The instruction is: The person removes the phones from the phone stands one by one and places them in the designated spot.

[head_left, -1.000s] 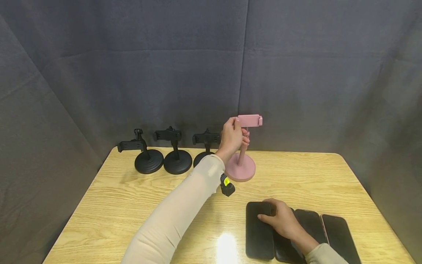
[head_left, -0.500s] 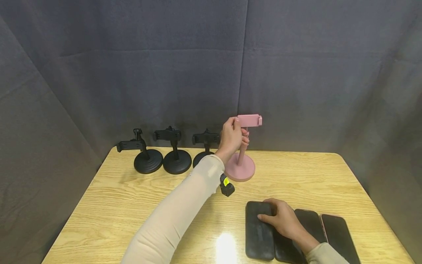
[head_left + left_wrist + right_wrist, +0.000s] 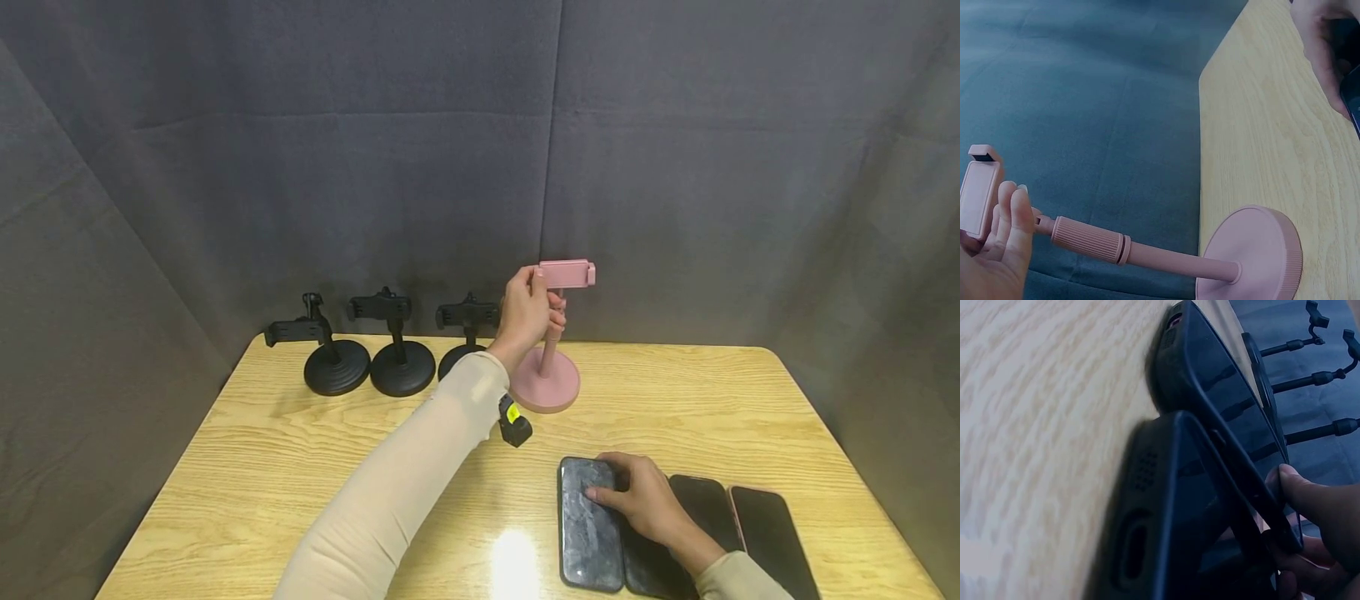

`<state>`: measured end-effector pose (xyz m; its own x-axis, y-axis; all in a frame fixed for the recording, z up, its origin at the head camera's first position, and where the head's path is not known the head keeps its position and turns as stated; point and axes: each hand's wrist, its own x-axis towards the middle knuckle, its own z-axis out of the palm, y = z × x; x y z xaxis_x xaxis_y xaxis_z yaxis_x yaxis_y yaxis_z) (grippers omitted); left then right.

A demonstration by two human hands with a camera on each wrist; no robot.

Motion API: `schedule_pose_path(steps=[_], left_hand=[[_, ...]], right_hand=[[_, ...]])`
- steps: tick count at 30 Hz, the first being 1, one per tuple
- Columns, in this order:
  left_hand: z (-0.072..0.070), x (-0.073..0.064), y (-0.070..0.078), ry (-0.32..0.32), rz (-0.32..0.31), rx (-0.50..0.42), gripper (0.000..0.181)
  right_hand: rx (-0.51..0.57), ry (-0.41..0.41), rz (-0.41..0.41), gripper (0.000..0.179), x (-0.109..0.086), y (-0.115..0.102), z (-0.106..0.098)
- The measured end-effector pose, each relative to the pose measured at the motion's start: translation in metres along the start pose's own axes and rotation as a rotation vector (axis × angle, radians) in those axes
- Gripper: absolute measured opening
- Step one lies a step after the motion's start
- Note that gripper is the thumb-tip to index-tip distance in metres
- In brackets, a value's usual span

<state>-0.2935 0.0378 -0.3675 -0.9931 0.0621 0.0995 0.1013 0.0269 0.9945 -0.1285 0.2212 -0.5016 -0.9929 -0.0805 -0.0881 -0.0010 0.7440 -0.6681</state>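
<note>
My left hand holds the left end of the clamp on a pink phone stand, which stands upright near the table's back edge. In the left wrist view, several fingers lie behind the pink clamp. At the front right, my right hand pinches the right edge of the leftmost phone, thumb on the screen. From the right wrist, that phone looks tilted, with fingers under its raised edge beside a second phone. My right hand partly covers this second phone in the head view.
Two more phones lie side by side at the right. Three black phone stands line the back left, the third partly behind my left arm. Grey cloth hangs behind the wooden table.
The leftmost phone's screen has gone from black to a pale, smudged reflection as its angle shifts slightly in my right hand. My left hand and the pink stand have stayed put.
</note>
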Motion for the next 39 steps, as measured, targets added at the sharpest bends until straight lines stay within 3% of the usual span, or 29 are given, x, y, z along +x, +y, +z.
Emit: schedule_pose_path(steps=[12,21,39], left_hand=[[0.001,-0.001,0.000,-0.004,-0.003,-0.008,0.034],[0.002,0.000,0.000,0.010,0.015,0.027,0.036],[0.001,0.000,-0.001,0.006,0.011,0.024,0.036]], right_hand=[[-0.059,0.016,-0.077,0.053,0.001,0.004,-0.001],[-0.123,0.016,-0.083,0.052,0.001,0.007,-0.002],[-0.116,0.016,-0.125,0.052,0.003,0.012,-0.004]])
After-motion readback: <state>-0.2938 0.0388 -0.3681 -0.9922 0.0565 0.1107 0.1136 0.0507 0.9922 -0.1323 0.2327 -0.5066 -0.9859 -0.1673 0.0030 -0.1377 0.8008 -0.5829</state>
